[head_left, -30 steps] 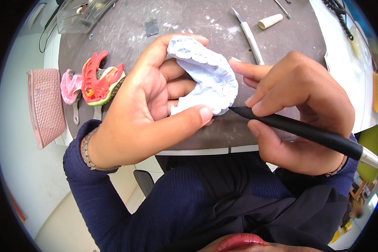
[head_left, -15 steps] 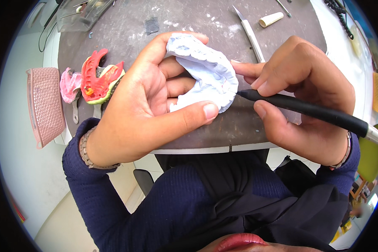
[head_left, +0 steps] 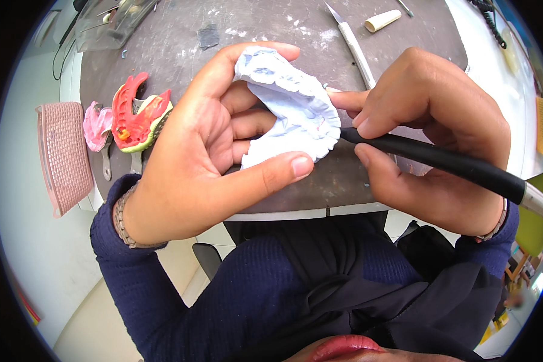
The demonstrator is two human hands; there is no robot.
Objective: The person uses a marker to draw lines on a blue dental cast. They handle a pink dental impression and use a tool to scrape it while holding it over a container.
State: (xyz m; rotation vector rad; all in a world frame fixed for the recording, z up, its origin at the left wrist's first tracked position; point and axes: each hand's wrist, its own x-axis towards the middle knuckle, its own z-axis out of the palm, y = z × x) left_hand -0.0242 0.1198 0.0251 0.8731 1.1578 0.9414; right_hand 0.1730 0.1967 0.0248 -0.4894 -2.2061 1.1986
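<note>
Plaster cast (head_left: 301, 111) sits mid-frame, clasped in our left hand (head_left: 193, 154); at centre right, our right hand (head_left: 437, 117) pinches a black pen-shaped tool (head_left: 446, 159).

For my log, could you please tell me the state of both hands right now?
Left hand: holding the pale blue dental cast.
Right hand: holding the black pen-shaped tool.

A scuffed grey-brown table (head_left: 169, 45) with a curved outline and a pale front edge fills the upper middle, a white surface (head_left: 520, 136) flanking its right side. A pale, plain wall (head_left: 21, 199) rises at far left above a cream floor (head_left: 105, 314). Part of a black chair (head_left: 207, 260) shows below the table, and bright light covers everything.
</note>
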